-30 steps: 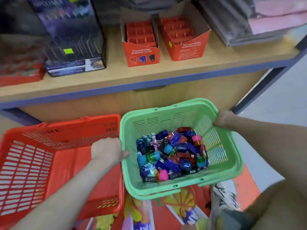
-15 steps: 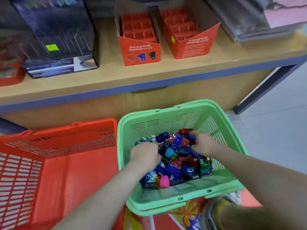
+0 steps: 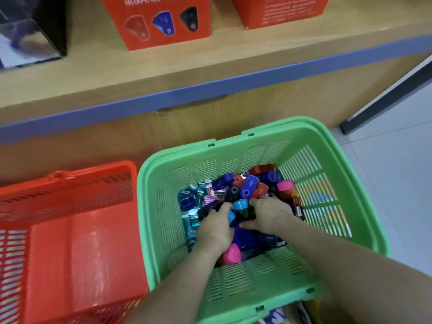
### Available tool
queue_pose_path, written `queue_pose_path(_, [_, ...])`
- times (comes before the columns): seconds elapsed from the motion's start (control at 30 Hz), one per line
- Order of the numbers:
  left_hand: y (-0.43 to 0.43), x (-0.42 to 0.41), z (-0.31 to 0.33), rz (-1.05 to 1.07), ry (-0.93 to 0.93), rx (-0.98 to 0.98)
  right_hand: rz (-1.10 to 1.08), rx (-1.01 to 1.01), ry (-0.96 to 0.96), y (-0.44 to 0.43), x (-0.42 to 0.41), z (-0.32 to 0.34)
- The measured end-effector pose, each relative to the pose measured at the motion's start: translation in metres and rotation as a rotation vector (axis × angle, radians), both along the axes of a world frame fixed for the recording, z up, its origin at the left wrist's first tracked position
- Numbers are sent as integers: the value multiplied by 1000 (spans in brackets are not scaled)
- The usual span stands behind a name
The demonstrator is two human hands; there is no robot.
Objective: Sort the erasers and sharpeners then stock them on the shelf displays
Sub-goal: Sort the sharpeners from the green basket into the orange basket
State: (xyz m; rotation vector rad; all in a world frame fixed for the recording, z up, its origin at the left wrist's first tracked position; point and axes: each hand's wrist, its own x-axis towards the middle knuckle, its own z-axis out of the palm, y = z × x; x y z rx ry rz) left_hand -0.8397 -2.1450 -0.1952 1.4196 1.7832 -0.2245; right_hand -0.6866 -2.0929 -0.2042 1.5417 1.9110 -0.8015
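The mixed pile of sharpeners (image 3: 249,185) lies in the bottom of the green basket (image 3: 233,160). Both hands are inside the basket, resting on the pile, close together. The left hand (image 3: 215,228) and the right hand (image 3: 268,216) have their fingers curled down among the pieces; whether either one grips a piece cannot be told. A red basket (image 3: 81,253) stands just beside the green one, on its left. Above, the wooden shelf (image 3: 233,64) carries a red display box (image 3: 163,24).
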Motion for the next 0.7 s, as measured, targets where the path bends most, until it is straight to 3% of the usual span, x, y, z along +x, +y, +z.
queue_pose_path(0.2, [-8, 3, -2, -37, 1, -65, -33, 66, 57, -6, -7, -3])
queue_pose_path(0.3, [-7, 3, 5, -118, 13, -50, 120, 100, 91, -3, -7, 1])
queue_pose_path(0.47, [-18, 19, 13, -321, 118, -60, 296, 128, -42, 0, -7, 4])
queue_pose_path(0.6, [-21, 17, 6, -125, 23, -66, 94, 107, 84, 8, 7, 6])
queue_pose_path(0.7, [-19, 14, 9, 24, 11, -7, -368, -10, 377, 20, 9, 26])
